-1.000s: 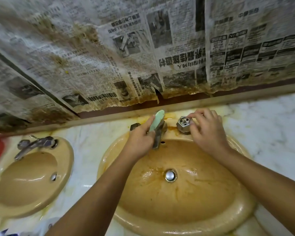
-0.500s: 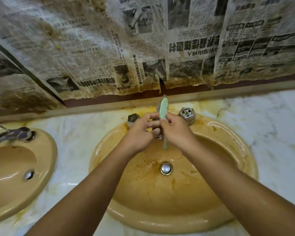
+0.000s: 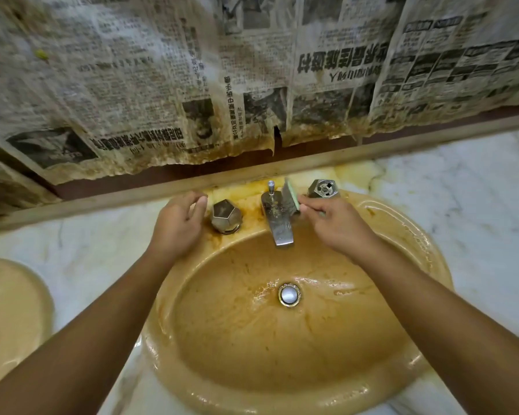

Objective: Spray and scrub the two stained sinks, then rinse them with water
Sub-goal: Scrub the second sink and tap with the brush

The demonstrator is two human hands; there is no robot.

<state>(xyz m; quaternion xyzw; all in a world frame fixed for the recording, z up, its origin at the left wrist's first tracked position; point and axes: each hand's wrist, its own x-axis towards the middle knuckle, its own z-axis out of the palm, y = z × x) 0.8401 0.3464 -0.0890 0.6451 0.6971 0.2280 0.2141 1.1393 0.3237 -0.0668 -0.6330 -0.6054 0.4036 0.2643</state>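
A tan oval sink (image 3: 426, 253) with brown stains fills the middle of the head view; its metal drain (image 3: 289, 294) sits in the wet bowl. My right hand (image 3: 339, 224) grips a green scrub brush (image 3: 291, 195), whose head lies against the right side of the stained metal faucet (image 3: 277, 221). My left hand (image 3: 177, 221) hovers with relaxed fingers just left of the left faceted knob (image 3: 226, 216), holding nothing. The right knob (image 3: 323, 188) stands behind my right hand. A second tan sink (image 3: 15, 298) shows at the left edge.
A white marble counter (image 3: 477, 187) surrounds both sinks. Stained, peeling newspaper (image 3: 192, 85) covers the wall behind, above a wooden ledge (image 3: 102, 202).
The brush passed from my left hand to my right. My right hand now holds it against the faucet, and my left hand moved left beside the left knob. The camera moved closer.
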